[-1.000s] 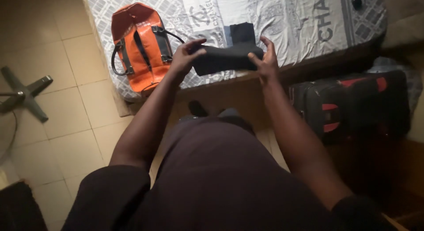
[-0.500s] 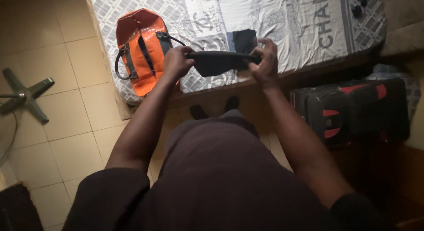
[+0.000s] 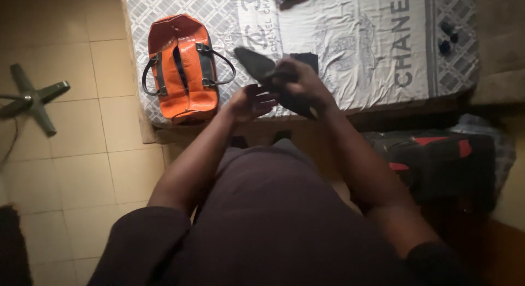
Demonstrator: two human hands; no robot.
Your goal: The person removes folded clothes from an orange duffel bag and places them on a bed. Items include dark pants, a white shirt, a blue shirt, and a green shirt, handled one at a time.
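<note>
The hands meet over the near edge of the bed (image 3: pixel 180 1); the right hand (image 3: pixel 299 81) is closed around a dark folded cloth (image 3: pixel 257 64), and the left hand (image 3: pixel 249 102) lies open beside it, palm up and fingers spread, its fingertips close to the cloth; whether they touch it I cannot tell. The cloth is black or very dark grey, soft and limp; one pointed end sticks up and left from the fist, the other hangs down to the right; it is held above the bed, not lying on it. An orange duffel bag (image 3: pixel 183 67) with dark straps and handles lies on the bed just left of the hands. The bed cover is pale grey with a lattice border and large dark lettering across its middle. A black suitcase (image 3: pixel 437 160) with red patches stands on the floor at the right. Both forearms reach forward from dark sleeves.
</note>
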